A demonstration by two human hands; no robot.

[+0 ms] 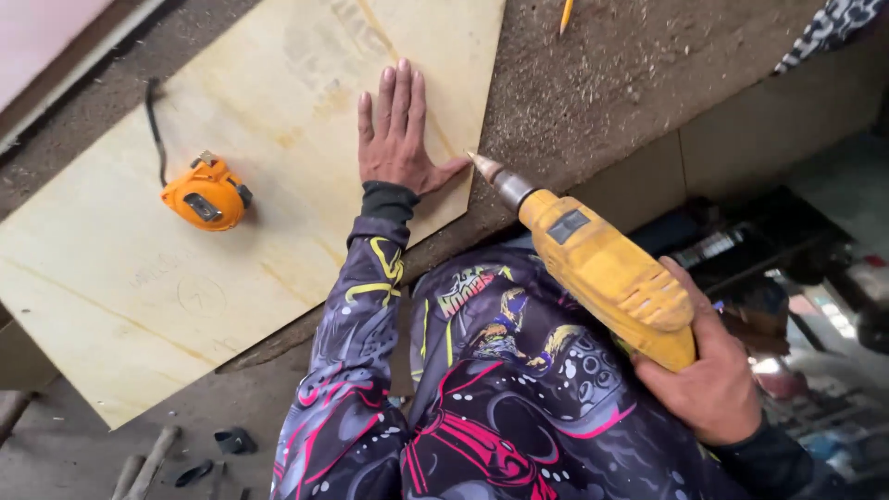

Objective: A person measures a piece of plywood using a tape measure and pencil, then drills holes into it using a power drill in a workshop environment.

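My left hand [398,130] lies flat, fingers together, on a pale plywood sheet [120,268] near its right edge. My right hand [708,375] grips a yellow power drill [607,268] by its handle. The drill's metal chuck and tip [489,174] point toward the sheet's edge, just right of my left thumb. The tip hovers close to the board; whether it touches is unclear. An orange tape measure [206,194] with a black strap rests on the sheet to the left of my hand.
The sheet lies on a dusty brown worktop [593,83] strewn with sawdust. A yellow pencil [565,14] lies at the top edge. Small dark scraps [231,443] and sticks sit on the floor at lower left. Cluttered shelves [815,296] are at right.
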